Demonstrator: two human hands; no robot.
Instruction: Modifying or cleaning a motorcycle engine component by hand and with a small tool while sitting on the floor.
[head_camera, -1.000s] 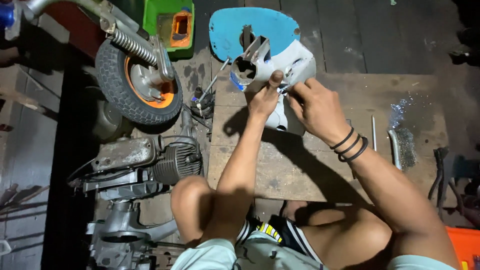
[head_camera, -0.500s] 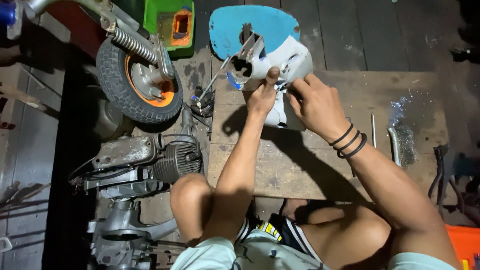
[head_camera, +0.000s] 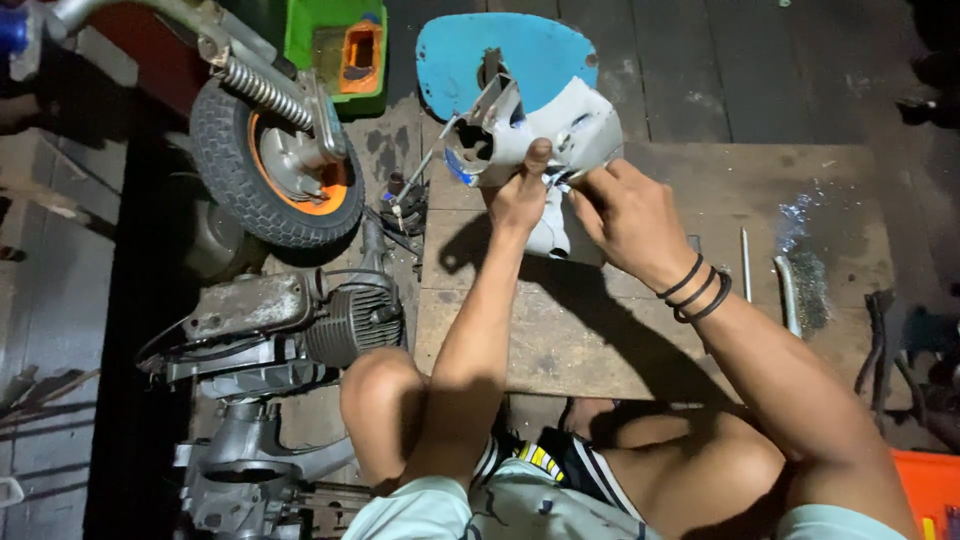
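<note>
Held part: one grey-white metal housing (head_camera: 540, 140), raised above the far edge of the wooden board (head_camera: 600, 330), in front of the blue panel.
Left hand (head_camera: 520, 195): fingers clenched round the lower left of the housing, thumb pressed up against its face.
Right hand (head_camera: 625, 210): fingers curled at the housing's lower right edge, grasping it; whether they pinch a small tool there cannot be told.
Wristbands: three black bands (head_camera: 697, 293) on the right wrist.
Blue panel (head_camera: 480, 60): one rounded light-blue cover lying flat on the dark floor, far of the board, partly hidden by the housing.
Rods: one thin metal rod (head_camera: 745, 262) and one thicker bent tube (head_camera: 788, 292), both on the right of the board, close together.
Shavings: one glittering patch (head_camera: 800, 215) at the board's far right.
Wheel: one small tyre with an orange rim (head_camera: 275, 170), far left, with one coil spring (head_camera: 255, 85) above it.
Engine: one finned engine block (head_camera: 290, 325), left of the board, near the person's knee.
Green box (head_camera: 335, 45): one, far, left of the blue panel, holding one orange rectangular piece.
Orange crate (head_camera: 930, 495): one corner, near right.
</note>
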